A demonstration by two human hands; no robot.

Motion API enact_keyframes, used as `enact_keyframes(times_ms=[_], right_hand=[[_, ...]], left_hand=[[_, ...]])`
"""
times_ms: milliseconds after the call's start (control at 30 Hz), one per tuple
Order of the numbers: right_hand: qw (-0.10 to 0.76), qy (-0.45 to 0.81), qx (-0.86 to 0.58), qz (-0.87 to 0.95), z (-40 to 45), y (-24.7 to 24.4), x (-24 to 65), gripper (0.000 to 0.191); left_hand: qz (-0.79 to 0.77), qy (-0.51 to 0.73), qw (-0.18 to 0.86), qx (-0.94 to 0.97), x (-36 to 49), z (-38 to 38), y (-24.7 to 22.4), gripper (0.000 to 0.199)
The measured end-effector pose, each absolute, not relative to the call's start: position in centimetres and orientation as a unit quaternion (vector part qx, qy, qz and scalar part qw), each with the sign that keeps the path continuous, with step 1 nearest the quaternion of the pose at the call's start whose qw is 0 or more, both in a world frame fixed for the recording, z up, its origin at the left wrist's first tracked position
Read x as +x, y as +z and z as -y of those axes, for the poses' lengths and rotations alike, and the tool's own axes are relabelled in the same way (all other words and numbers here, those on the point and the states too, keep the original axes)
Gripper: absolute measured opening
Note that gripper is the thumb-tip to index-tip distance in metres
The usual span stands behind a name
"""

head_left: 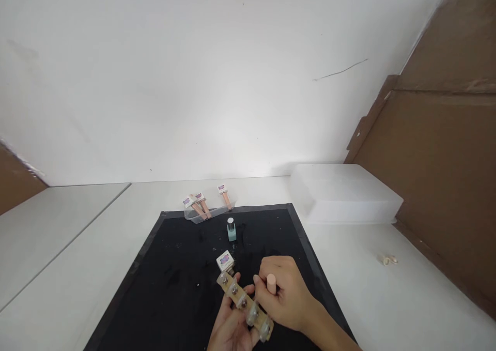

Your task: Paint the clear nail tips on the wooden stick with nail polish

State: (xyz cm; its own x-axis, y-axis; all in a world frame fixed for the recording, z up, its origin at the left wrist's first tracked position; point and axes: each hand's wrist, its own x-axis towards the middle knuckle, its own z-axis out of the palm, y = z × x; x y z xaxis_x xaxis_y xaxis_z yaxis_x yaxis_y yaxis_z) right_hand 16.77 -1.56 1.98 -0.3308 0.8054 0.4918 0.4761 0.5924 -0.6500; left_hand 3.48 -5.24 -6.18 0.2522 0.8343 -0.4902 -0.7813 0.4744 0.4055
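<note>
Near the mat's front edge, my left hand (pixel 234 325) supports a tan strip (pixel 244 303) from below, fingers curled around it. Several shiny round metal pieces, with cloudy clear material around them, run along the strip. Just beyond its far end is a small white square block (pixel 225 260) with a purple print; whether the two are joined I cannot tell. My right hand (pixel 284 294) is closed in a fist, close beside the strip. From the fist pokes the rounded end of a peach-coloured stick (pixel 272 283); the rest of it is hidden by the fingers.
On the black mat (pixel 166 289) stands a small teal bottle (pixel 231 231) with a dark, white-topped cap. Behind it, a clear tray (pixel 197 219) holds peach sticks with printed white square heads. A translucent white box (pixel 349 196) and small cream rings (pixel 384 259) lie right.
</note>
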Motion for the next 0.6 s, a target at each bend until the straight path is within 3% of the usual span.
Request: enact_keyframes(times_ms=[167,333,600], right_hand=[[0.449,0.313,-0.398,0.736,2.04,2.70,16.67,0.030],[0.434,0.410,-0.384,0.705,2.28,3.08,16.38,0.029],[0.413,0.414,-0.350,0.732,2.22,2.40,16.19,0.031]], left_hand=[[-0.354,0.511,0.783,0.038,3.45,5.22,-5.96,0.086],[-0.350,0.507,0.786,0.058,3.60,5.29,-5.63,0.090],[-0.369,0.498,0.783,0.055,3.87,5.15,-5.46,0.090]])
